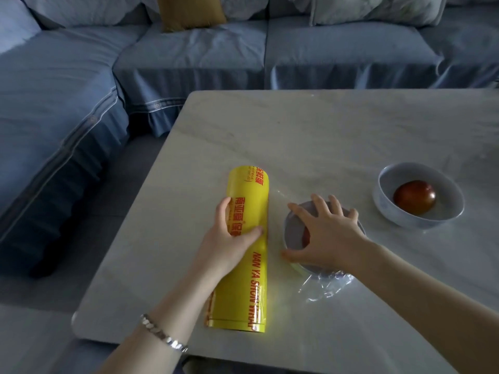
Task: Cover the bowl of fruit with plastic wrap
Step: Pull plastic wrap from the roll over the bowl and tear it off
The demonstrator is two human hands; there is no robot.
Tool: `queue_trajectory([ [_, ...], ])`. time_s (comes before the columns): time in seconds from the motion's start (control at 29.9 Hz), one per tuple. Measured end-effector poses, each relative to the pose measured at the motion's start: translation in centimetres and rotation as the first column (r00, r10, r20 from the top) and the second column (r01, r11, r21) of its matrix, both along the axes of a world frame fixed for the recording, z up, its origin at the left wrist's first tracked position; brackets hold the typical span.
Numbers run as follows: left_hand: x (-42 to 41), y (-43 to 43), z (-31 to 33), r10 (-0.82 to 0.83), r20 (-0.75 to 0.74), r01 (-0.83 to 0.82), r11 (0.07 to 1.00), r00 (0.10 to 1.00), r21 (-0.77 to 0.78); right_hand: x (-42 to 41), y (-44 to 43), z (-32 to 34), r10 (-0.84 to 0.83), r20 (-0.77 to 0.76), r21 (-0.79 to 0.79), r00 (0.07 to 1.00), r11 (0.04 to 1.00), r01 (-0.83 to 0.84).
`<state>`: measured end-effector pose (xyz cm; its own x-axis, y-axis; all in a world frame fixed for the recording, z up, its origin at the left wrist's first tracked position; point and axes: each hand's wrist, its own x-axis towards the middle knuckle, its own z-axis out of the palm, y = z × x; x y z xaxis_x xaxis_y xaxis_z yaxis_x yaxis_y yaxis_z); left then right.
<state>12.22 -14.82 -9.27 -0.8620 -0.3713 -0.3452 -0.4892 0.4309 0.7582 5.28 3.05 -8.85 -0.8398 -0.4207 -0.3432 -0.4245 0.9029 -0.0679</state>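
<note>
A big yellow roll of plastic wrap (247, 238) lies lengthwise on the pale marble table (310, 136). My left hand (229, 233) rests on its middle, fingers curled over it. A clear sheet of wrap runs from the roll to the right over a pale bowl (293, 233) holding a red fruit (306, 236). My right hand (326, 230) lies spread flat on top of that bowl, pressing the film. Loose crumpled film (328, 286) sticks out at the bowl's near side.
A second pale bowl (418, 195) with a red fruit (414, 197) stands to the right, uncovered. A blue sofa (189, 58) wraps around the far and left sides of the table. The table's left edge is close to the roll.
</note>
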Motion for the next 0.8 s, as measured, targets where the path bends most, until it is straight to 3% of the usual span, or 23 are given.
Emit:
queue_trajectory([
  [0.1, 0.0, 0.0, 0.0, -0.002, -0.02, 0.002, 1.0, 1.0, 0.029, 0.1, -0.2, 0.1, -0.001, -0.024, 0.006, 1.0, 1.0, 0.001],
  [0.43, 0.6, 0.6, 0.5, -0.006, 0.141, 0.052, 0.943, 0.99, -0.33, 0.2, 0.8, 0.2, -0.021, -0.016, -0.052, 1.0, 0.998, 0.02],
  [0.64, -1.3, 1.4, 0.6, -0.019, 0.143, 0.074, 0.919, 0.99, -0.388, -0.2, 0.6, 1.1, -0.068, 0.101, -0.065, 0.993, 0.995, 0.075],
  [0.7, -2.3, 1.8, 0.4, 0.024, 0.112, 0.022, 0.92, 0.993, -0.39, -1.2, -0.4, 2.1, -0.079, 0.145, -0.136, 0.986, 0.986, 0.099],
  [0.8, -3.0, 1.9, 0.3, 0.113, 0.097, -0.074, 0.938, 0.989, -0.338, -3.7, -3.2, 2.7, -0.049, 0.119, -0.366, 0.992, 0.926, 0.089],
])
